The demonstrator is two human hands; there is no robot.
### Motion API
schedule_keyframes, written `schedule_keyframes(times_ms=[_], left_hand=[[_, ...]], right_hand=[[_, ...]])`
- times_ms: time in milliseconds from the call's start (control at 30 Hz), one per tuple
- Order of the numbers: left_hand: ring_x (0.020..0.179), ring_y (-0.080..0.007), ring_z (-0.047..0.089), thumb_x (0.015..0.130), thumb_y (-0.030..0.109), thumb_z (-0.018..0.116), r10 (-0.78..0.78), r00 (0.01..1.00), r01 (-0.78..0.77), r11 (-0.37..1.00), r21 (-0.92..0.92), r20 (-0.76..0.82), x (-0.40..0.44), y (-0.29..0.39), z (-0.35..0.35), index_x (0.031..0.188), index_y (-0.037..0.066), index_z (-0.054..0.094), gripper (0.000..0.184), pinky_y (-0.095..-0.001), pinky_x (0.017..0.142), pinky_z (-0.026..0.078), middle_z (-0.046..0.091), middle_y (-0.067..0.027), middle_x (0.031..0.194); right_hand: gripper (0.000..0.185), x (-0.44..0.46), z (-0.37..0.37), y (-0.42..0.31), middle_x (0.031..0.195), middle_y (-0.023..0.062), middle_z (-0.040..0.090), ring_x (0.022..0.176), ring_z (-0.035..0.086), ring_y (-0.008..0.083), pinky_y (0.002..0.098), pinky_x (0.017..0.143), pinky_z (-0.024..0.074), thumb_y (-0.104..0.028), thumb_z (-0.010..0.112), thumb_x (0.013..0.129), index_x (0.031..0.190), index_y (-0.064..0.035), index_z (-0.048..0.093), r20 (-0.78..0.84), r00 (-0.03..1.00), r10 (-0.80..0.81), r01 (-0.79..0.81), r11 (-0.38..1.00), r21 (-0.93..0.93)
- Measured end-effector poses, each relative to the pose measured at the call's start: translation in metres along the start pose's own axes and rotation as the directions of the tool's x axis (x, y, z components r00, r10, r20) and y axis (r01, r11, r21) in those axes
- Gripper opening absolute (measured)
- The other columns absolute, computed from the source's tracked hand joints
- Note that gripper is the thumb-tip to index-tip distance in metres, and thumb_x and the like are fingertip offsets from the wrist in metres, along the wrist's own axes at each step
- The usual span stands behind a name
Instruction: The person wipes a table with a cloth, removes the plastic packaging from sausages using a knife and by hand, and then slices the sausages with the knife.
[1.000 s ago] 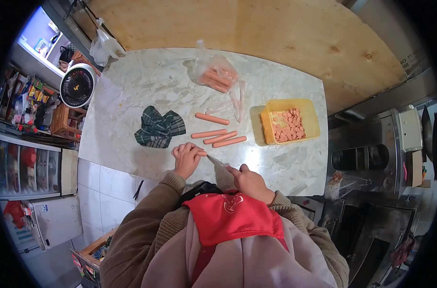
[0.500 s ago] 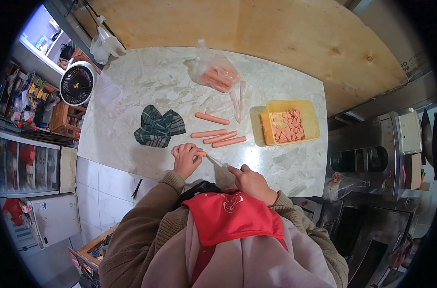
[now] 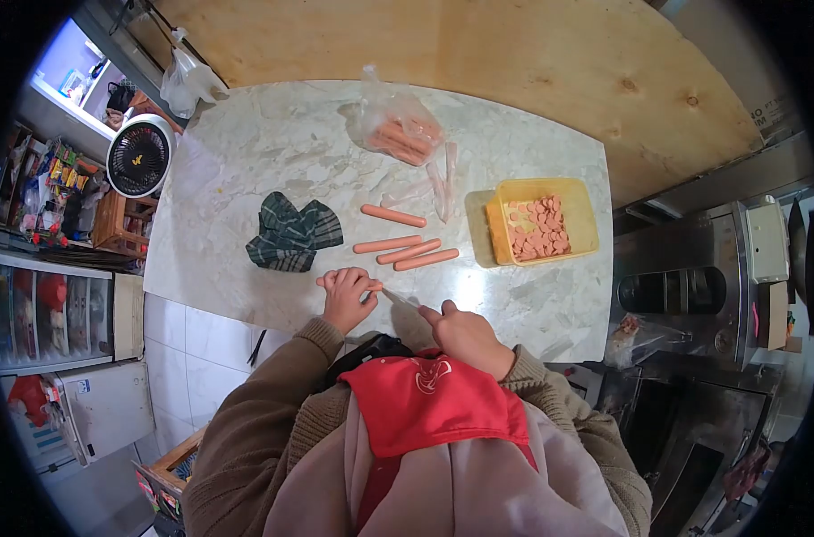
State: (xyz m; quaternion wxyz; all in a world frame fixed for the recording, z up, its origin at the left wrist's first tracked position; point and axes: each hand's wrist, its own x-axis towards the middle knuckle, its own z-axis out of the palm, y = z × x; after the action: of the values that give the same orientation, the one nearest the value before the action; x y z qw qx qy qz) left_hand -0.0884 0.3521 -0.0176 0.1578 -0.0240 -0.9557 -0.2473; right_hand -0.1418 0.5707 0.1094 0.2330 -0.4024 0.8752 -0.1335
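Wht/blk fan [image 3: 140, 155] at L, wht plastic bag [image 3: 190, 82] hung nr plywood panel [image 3: 478, 49].

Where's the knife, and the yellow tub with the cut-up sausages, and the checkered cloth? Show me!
Knife [image 3: 401, 299], head view: on the blade.
Yellow tub [image 3: 498, 234], head view: on its side wall.
Checkered cloth [image 3: 290, 234], head view: on its crumpled middle.

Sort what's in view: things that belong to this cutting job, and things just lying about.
In use, or apparently meant for it:
- knife in the right hand
- sausage under the left hand
- four loose sausages
- bag of sausages
- yellow container holding slices

Seemingly just about:
- plaid cloth
- fan
- hanging white bag
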Motion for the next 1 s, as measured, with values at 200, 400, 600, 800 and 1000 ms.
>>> schedule_keyframes(times_ms=[200, 400, 600, 800, 1000], left_hand=[[0.090, -0.0164, 0.047, 0.064, 0.016, 0.062, -0.005, 1.000, 0.006, 1.000, -0.020, 0.022, 0.000, -0.001, 0.002, 0.080, 0.015, 0.059, 0.017, -0.0362, 0.081, 0.027, 0.050, 0.0008, 0.087], [0.090, -0.0167, 0.048, 0.064, 0.017, 0.063, -0.040, 0.999, 0.040, 0.999, -0.014, -0.012, 0.001, 0.001, 0.000, 0.081, 0.015, 0.059, 0.018, -0.0355, 0.080, 0.029, 0.051, 0.0010, 0.087], [0.089, -0.0173, 0.048, 0.064, 0.018, 0.064, -0.020, 1.000, 0.020, 1.000, -0.017, -0.018, 0.001, -0.002, 0.003, 0.081, 0.015, 0.060, 0.018, -0.0345, 0.079, 0.030, 0.052, 0.0013, 0.087], [0.087, -0.0178, 0.049, 0.067, 0.018, 0.063, 0.015, 1.000, -0.014, 1.000, 0.012, -0.018, 0.000, -0.004, 0.005, 0.086, 0.014, 0.059, 0.020, -0.0335, 0.078, 0.032, 0.053, 0.0012, 0.086], [0.084, -0.0193, 0.050, 0.072, 0.015, 0.060, 0.066, 0.997, -0.066, 0.998, -0.004, 0.028, 0.001, -0.011, 0.003, 0.090, 0.012, 0.057, 0.018, -0.0339, 0.073, 0.038, 0.054, 0.0005, 0.087]], right_hand=[[0.035, 0.014, 0.002, -0.027, 0.077, 0.0192, 0.052, 0.053, 0.059, 0.0286, 0.0360, 0.041, 0.0474, -0.011, 0.051, 0.073, 0.106, 0.0003, 0.050, 0.078, 0.997, -0.023, 0.039, 0.979, -0.199], [0.025, 0.020, 0.008, -0.034, 0.074, 0.0181, 0.054, 0.052, 0.060, 0.0257, 0.0329, 0.039, 0.0475, -0.010, 0.050, 0.073, 0.095, 0.0018, 0.052, 0.005, 0.993, -0.118, 0.115, 0.956, -0.271], [0.020, 0.027, -0.009, -0.052, 0.076, 0.0165, 0.060, 0.071, 0.061, 0.0244, 0.0301, 0.053, 0.0506, -0.009, 0.052, 0.071, 0.086, 0.0042, 0.057, 0.030, 0.997, -0.070, 0.075, 0.962, -0.263], [0.016, 0.030, -0.005, -0.059, 0.074, 0.0121, 0.062, 0.076, 0.060, 0.0232, 0.0285, 0.054, 0.0502, -0.009, 0.053, 0.071, 0.082, 0.0003, 0.060, 0.019, 0.996, -0.086, 0.087, 0.934, -0.347], [0.012, 0.038, -0.008, -0.055, 0.072, 0.0101, 0.062, 0.073, 0.061, 0.0224, 0.0300, 0.056, 0.0501, -0.009, 0.053, 0.070, 0.076, -0.0040, 0.061, -0.022, 0.992, -0.126, 0.114, 0.948, -0.296]])
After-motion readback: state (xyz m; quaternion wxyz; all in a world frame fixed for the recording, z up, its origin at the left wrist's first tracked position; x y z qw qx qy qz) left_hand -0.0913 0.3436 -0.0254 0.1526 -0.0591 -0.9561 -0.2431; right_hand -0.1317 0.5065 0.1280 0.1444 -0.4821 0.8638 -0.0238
